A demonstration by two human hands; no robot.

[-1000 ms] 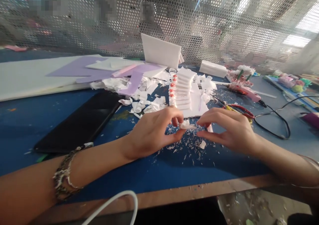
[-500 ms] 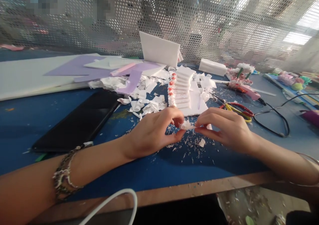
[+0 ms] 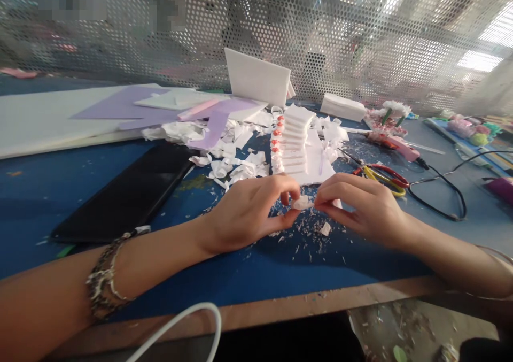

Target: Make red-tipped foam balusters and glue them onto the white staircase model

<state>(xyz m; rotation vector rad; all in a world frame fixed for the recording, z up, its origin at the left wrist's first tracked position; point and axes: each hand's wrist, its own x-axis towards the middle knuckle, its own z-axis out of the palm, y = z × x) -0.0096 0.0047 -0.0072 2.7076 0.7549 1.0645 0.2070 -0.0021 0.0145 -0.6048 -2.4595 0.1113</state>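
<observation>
White foam scrap (image 3: 302, 203), frame centre, is pinched between left hand (image 3: 248, 212) and right hand (image 3: 360, 208), fingertips closed on it. Held low, seemingly so crumbs (image 3: 305, 235) litter the desk (image 3: 248, 282) beneath.

Forearms are bare, chunky silvery bracelet (image 3: 105, 282) at left wrist, thin bangle (image 3: 495, 254) at right.

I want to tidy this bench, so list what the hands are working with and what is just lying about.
In use:
- small white piece, pinched between the left hand and the right hand
- white crumbs on the table beneath them

Lying about:
- phone
- scissors
- glue gun
- purple sheets
- white stepped model
- black cable
</observation>
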